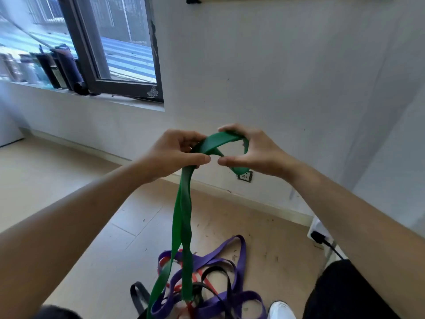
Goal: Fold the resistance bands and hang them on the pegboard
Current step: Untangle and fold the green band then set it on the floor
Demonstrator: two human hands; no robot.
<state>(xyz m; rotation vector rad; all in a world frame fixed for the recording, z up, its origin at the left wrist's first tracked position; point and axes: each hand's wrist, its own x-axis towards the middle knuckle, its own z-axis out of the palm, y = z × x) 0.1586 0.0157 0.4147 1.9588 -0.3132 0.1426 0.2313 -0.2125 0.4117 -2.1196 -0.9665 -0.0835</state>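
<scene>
A green resistance band (182,226) hangs from both my hands at chest height in front of a white wall. My left hand (174,153) pinches it where the two long strands drop to the floor. My right hand (250,150) holds the short upper loop of the same band, which arches between the two hands. On the floor below lies a tangled heap of bands: a purple band (239,254), a black band (220,271) and a red band (200,277). The pegboard is not clearly in view.
A window with a dark frame (128,86) and bottles on its sill (46,67) are at the upper left. A wall socket (245,176) sits low on the wall. A white power strip with a black plug (318,236) lies at right. My white shoe (281,309) is at the bottom.
</scene>
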